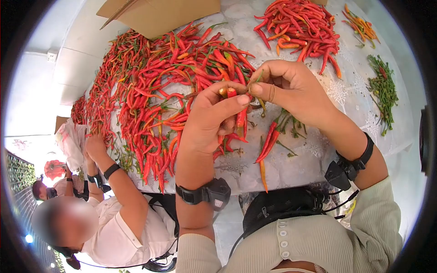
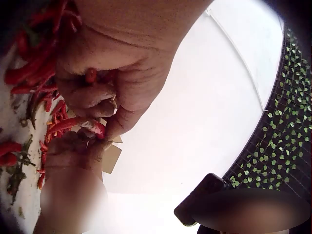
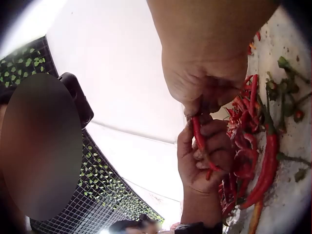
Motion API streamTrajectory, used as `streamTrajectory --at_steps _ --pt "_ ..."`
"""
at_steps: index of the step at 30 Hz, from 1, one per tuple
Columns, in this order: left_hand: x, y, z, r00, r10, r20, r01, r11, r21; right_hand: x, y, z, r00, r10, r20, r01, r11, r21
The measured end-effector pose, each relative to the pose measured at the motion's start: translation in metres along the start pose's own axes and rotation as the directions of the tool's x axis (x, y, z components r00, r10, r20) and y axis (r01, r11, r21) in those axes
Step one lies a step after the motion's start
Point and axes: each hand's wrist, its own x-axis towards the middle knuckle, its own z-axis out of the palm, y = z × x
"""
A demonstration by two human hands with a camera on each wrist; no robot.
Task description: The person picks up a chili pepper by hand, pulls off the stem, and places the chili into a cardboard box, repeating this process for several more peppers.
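Clock directions are read from the middle of the head view. The desk [image 1: 305, 159], dressed in a snowflake-patterned cover, is cut off along its far side by the frame. A large heap of red chillies [image 1: 150, 91] is spread from 9 to 12 o'clock, partly hidden behind the left hand. A second person [image 1: 123, 227] is seen at 8 o'clock. At 11 o'clock a cardboard box [image 1: 168, 18] is cropped by the top edge, its contents out of sight. A smaller heap of red chillies [image 1: 305, 29] is piled at 1 o'clock.

Near the centre, held chillies [image 1: 232, 93] are gripped in the curled fingers of the left hand [image 1: 207, 116]; two blunt ends are visible, but the full number is concealed by the fingers. A green stem [image 1: 259, 76] is pinched between thumb and fingers of the right hand [image 1: 296, 86], just beside the left fingertips; whether it is attached to a chilli cannot be made out, and the right palm is hidden.

Green stems [image 1: 384, 93] are heaped between 2 and 3 o'clock, and orange chillies [image 1: 359, 27] are grouped near 2 o'clock. Loose chillies [image 1: 268, 142] are laid toward 3 o'clock, beneath the right hand. In both wrist views the fingertips are dim and overlapped.
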Motion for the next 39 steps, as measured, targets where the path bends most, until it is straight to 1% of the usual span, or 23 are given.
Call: streamTrajectory --at_steps 4,7,10,13,16,22,28,31,34,37,39 --pt "0.001 -0.002 0.000 1.000 0.023 0.004 -0.023 1.000 0.009 -0.003 -0.006 0.003 0.997 -0.027 -0.066 0.020 0.995 -0.099" --pt "0.002 -0.003 0.002 0.999 0.040 -0.016 -0.039 0.999 0.038 -0.005 -0.011 0.005 0.990 -0.076 -0.116 0.046 0.970 -0.238" --pt "0.003 -0.004 0.001 0.999 0.034 -0.005 -0.034 0.998 0.043 -0.005 -0.007 0.005 0.967 -0.223 -0.125 0.160 0.909 -0.385" --pt "0.003 -0.005 0.001 0.999 0.044 -0.011 -0.043 0.998 0.048 -0.006 -0.010 0.006 0.954 -0.279 -0.107 0.206 0.873 -0.442" --pt "0.003 -0.004 0.001 0.999 0.043 0.008 -0.044 0.998 0.040 -0.005 -0.006 0.006 0.923 -0.371 -0.100 0.278 0.825 -0.492" --pt "0.005 -0.007 0.002 0.999 0.054 -0.002 -0.054 0.998 0.044 -0.005 -0.003 0.006 0.872 -0.483 -0.075 0.350 0.723 -0.595" --pt "0.006 -0.007 0.002 0.999 0.036 0.005 -0.036 0.999 -0.001 -0.005 -0.004 0.005 0.840 -0.542 -0.032 0.383 0.632 -0.674" --pt "0.006 -0.007 0.003 0.999 0.029 -0.016 -0.029 0.999 0.018 -0.004 -0.005 0.005 0.831 -0.555 -0.033 0.381 0.612 -0.693" --pt "0.006 -0.007 0.001 0.998 0.042 -0.048 -0.043 0.999 -0.003 -0.001 -0.003 0.000 0.845 -0.509 -0.166 0.306 0.714 -0.630" --pt "0.004 -0.002 0.006 0.993 0.044 -0.111 -0.044 0.999 0.004 0.002 -0.007 -0.009 0.869 -0.351 -0.349 0.124 0.836 -0.534" --pt "0.004 -0.001 0.004 0.995 0.053 -0.086 -0.056 0.998 -0.026 0.005 -0.006 -0.017 0.910 -0.297 -0.289 0.099 0.832 -0.546"
